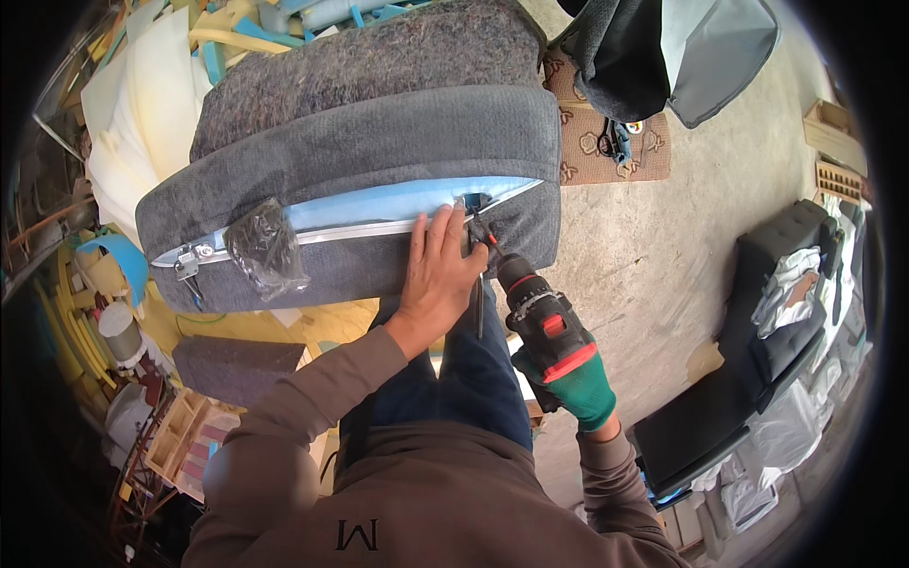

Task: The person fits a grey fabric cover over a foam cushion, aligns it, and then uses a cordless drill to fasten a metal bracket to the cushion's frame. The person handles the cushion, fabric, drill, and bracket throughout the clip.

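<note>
A grey upholstered cushion [360,137] lies before me, its long seam parted over a light blue lining [369,201]. My bare left hand [437,267] rests on the seam's near edge, fingers stretched out. Its thumb lies across a dark metal strip [479,308] that hangs from the right end of the opening, pinning it. In a green glove, my right hand [579,390] is closed around the grip of a black and red cordless drill [544,327]. The drill's bit [491,239] points up at the strip beside my left thumb; contact cannot be made out.
A crumpled clear plastic bag [265,248] and a small metal fitting [194,256] lie on the cushion's left part. Scissors [606,142] sit on a patterned mat [653,147] beyond. Foam offcuts [251,36] pile up at the far left; a black padded seat [691,431] stands right.
</note>
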Demonstrator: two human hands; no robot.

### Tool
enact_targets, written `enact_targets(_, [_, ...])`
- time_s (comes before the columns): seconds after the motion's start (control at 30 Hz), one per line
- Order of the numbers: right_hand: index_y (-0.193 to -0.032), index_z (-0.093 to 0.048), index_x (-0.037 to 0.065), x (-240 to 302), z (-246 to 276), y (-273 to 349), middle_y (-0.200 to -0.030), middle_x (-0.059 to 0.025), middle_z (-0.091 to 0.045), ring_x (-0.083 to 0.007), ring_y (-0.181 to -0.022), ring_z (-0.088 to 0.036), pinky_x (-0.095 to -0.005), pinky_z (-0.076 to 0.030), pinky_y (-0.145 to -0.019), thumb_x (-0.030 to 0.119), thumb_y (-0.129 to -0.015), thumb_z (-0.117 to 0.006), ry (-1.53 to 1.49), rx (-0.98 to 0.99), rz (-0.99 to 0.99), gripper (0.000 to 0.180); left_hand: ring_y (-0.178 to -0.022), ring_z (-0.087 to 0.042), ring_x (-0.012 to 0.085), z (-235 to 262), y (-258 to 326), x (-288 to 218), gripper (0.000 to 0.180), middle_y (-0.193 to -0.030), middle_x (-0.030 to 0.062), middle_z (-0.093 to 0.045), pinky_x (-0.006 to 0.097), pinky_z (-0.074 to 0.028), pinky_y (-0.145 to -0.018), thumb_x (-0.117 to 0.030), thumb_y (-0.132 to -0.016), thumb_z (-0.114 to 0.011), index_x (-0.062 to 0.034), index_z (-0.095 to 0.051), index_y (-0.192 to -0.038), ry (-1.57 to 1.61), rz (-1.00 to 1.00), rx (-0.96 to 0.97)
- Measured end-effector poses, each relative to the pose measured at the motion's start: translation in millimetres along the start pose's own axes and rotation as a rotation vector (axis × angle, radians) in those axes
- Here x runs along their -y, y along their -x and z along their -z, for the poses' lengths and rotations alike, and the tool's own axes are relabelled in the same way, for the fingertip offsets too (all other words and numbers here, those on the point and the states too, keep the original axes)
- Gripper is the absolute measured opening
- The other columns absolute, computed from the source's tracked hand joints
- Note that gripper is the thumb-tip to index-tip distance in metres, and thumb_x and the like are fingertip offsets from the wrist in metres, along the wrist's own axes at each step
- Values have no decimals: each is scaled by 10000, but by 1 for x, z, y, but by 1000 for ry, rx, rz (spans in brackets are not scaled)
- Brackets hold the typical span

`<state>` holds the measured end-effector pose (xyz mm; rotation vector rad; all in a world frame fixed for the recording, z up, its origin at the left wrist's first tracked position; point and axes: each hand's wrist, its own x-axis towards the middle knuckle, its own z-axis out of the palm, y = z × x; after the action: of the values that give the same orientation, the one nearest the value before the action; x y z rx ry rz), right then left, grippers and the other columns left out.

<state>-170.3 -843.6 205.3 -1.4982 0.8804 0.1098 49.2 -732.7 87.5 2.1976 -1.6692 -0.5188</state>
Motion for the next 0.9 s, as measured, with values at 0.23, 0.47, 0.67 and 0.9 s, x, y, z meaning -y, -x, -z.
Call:
enact_targets(0.23, [-1537, -623, 20, 2, -1, -6, -1273, -134, -804, -265, -1106, -790, -396, -617, -993, 170, -892, -979, 25, 2, 35, 752, -1539, -499, 409, 3, -2, -4, 211, -1643, 274, -566, 522, -385, -1272, -104, -963, -745, -96, -774, -1172, -35, -5, -19])
enact_targets(0.47, [-1487, -647, 21, 13, -4, -15, -1215, -133, -817, -265, -1039, -803, -399, -623, -936, 161, -923, -900, -64, -32, -34, 634, -1479, -542, 379, 6, -7, -6, 190, -1590, 252, -620, 498, -413, -1222, -125, -976, -740, -68, -797, -1149, -65, 6, -17])
enact_targets(0.67, [-1441, -674, 19, 21, -8, -24, -1198, -161, -823, -305, -1016, -815, -409, -623, -904, 157, -924, -893, -97, -35, -65, 578, -1468, -551, 344, 5, -7, -5, 292, -1579, 202, -639, 490, -395, -1235, -156, -1008, -716, -75, -837, -1260, -79, 33, 10])
enact_targets(0.9, [-1490, -638, 13, 23, -10, -30, -1195, -176, -829, -317, -1053, -826, -408, -625, -917, 127, -914, -887, -79, -28, -105, 638, -1508, -523, 349, 7, -4, -5, 291, -1547, 180, -648, 533, -323, -1330, -184, -1051, -695, -66, -836, -1276, -98, 35, 40])
